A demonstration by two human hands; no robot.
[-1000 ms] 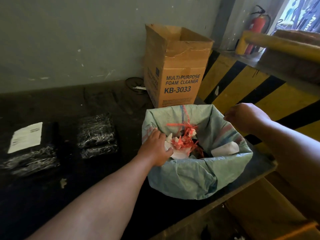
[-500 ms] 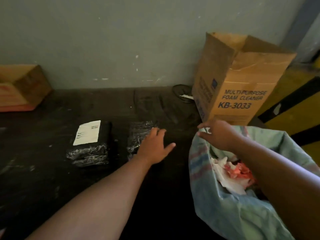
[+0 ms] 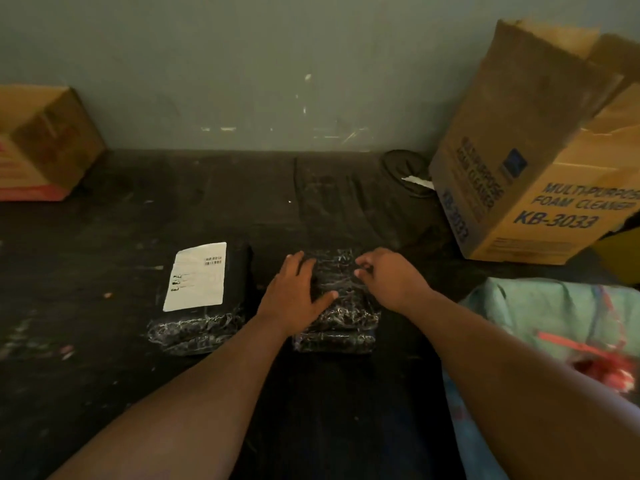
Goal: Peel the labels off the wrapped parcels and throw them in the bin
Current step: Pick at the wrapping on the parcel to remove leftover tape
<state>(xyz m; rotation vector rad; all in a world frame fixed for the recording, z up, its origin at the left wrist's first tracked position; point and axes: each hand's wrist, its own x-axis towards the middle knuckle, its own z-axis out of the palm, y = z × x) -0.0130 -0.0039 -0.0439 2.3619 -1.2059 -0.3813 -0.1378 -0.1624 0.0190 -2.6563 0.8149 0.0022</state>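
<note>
Two parcels in black shiny wrap lie side by side on the dark table [image 3: 104, 237]. The left parcel [image 3: 194, 330] carries a white printed label [image 3: 197, 275] on its top. No label shows on the right parcel [image 3: 346, 317]. My left hand [image 3: 294, 292] lies flat on its left half, fingers spread. On its far right part rests my right hand [image 3: 384, 278] with bent fingers, fingertips on the wrap; whether they pinch it I cannot tell. At the right edge stands the bin [image 3: 540, 306], lined with a pale green sack and holding red and white scraps.
A tall open cardboard box [image 3: 519, 168] marked KB-3033 stands at the back right against the grey wall. Another cardboard box [image 3: 41, 140] sits at the back left. A dark round object [image 3: 405, 168] lies beside the tall box.
Both hands have left the bin and moved left onto the right parcel. The view has swung left, so the bin now sits at the right edge.
</note>
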